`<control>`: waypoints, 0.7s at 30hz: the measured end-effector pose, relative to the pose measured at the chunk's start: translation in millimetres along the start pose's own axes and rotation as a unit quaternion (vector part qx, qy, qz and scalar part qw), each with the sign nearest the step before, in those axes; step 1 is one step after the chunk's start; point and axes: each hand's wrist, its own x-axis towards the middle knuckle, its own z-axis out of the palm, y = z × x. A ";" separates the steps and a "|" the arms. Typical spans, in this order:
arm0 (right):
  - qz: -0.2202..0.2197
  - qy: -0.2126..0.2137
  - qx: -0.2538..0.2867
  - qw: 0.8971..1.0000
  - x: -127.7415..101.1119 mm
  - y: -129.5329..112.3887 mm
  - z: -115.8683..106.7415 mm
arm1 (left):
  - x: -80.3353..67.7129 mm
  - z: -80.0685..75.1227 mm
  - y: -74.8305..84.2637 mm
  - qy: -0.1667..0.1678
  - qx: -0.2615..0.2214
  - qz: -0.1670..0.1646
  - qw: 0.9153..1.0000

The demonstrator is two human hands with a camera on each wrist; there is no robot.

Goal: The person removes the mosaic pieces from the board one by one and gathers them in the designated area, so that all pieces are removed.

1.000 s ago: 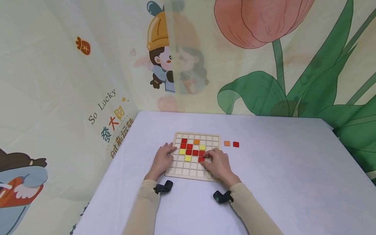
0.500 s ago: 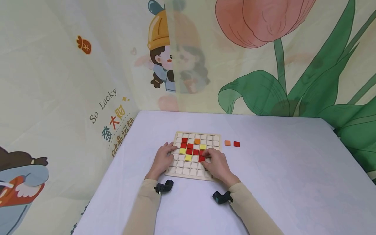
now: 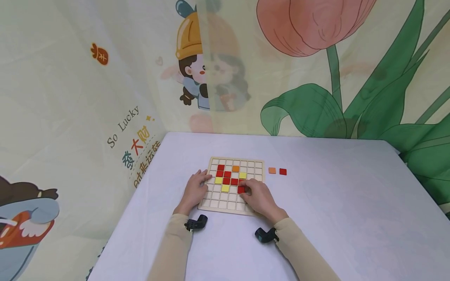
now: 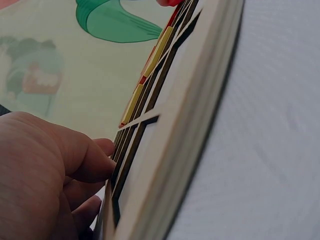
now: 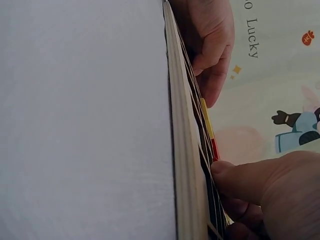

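A square wooden grid board [image 3: 223,204] lies on the table with several red and yellow tiles and one orange tile [image 3: 235,169] set in its cells. My right hand [image 3: 261,197] is over the board's right half, thumb and index finger pinching a red tile [image 3: 240,189] at its near and far edges. Part of another red tile just beyond is covered by the index finger. At the left edge rests my left hand [image 3: 194,191], its fingers loosely extended onto the rim. The left wrist view shows those fingertips touching the board's frame [image 4: 165,165].
Beyond the board's right side lie a loose orange square tile [image 3: 272,170] and a loose dark red one [image 3: 283,171]. A white cloth covers the table [image 3: 334,203]. Printed curtains [image 3: 228,78] hang behind and to the left.
The right index finger has shifted slightly toward the thumb around the red tile. The left hand, the board and the loose tiles stay in place.
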 end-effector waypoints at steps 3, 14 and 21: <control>-0.001 0.000 0.000 1.000 0.3 1.0 -0.6 | 0.1 -0.1 0.0 -0.003 0.003 -0.006 1.000; 0.054 0.013 0.068 0.996 4.3 11.6 -18.0 | 0.3 -0.4 0.0 -0.006 -0.002 -0.005 1.000; 0.076 0.028 0.080 0.994 8.8 26.7 -31.5 | 0.3 -0.4 -0.4 0.001 -0.002 0.004 1.000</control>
